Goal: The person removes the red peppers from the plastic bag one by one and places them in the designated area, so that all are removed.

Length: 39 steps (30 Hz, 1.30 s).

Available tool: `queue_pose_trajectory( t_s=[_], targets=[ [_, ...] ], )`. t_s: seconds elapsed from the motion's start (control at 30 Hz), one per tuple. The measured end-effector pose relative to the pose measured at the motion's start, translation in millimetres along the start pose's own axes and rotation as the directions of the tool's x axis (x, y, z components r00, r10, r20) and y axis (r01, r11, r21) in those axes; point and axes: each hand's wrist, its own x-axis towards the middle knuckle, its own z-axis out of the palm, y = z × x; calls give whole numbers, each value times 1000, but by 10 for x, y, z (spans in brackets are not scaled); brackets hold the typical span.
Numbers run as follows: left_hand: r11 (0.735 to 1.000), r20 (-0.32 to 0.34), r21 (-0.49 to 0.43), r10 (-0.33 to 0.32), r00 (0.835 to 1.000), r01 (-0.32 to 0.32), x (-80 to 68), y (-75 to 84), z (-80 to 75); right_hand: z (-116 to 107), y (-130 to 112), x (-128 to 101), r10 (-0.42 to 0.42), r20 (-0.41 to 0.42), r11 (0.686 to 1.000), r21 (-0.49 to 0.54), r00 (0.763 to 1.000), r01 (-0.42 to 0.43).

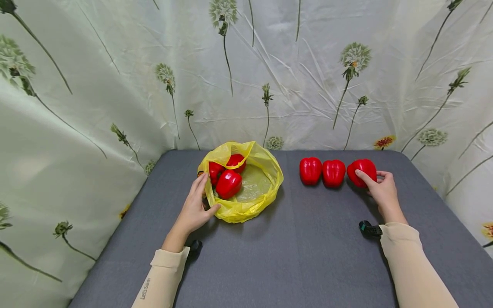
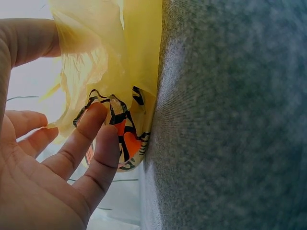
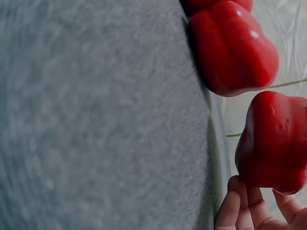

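A yellow plastic bag [image 1: 265, 199] stands with its mouth wide, and 3 red bell peppers show inside, one of them a glossy pepper [image 1: 229, 184] near the front. Against the bag's left side rests my left hand [image 1: 194, 211], its fingers spread and loosely bent along the outside. In the left wrist view the fingertips touch the bag's printed black and orange part [image 2: 132, 141]. My right hand [image 1: 383, 192] grips a red bell pepper [image 1: 362, 173] between thumb and fingers; the right wrist view shows this pepper [image 3: 276, 143] slightly off the table.
Left of the held pepper, two more red bell peppers, a middle one [image 1: 334, 173] and an outer one [image 1: 310, 171], stand side by side on the grey table [image 1: 285, 261]. A flower-printed curtain [image 1: 246, 107] hangs behind and around the table.
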Motion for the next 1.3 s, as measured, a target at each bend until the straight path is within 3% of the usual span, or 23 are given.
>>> queue_pose_trajectory(
  t_s=[0.2,0.43,0.87,1.3],
  targets=[
    [1000,-5,-1,5,1000,-5,-6,-10,7,39,1,-7,15,-46,996,-93,999,-20],
    [1000,-3,2,12,1000,-12,-7,-17,13,65,24,-13,35,-48,991,-124,998,-40],
    [1000,-4,-5,14,1000,-14,-10,-11,0,31,3,4,26,24,986,-166,999,-21],
    [999,-15,-5,36,999,-36,-4,-25,6,24,-14,1,29,44,983,-184,999,-20]
  ],
)
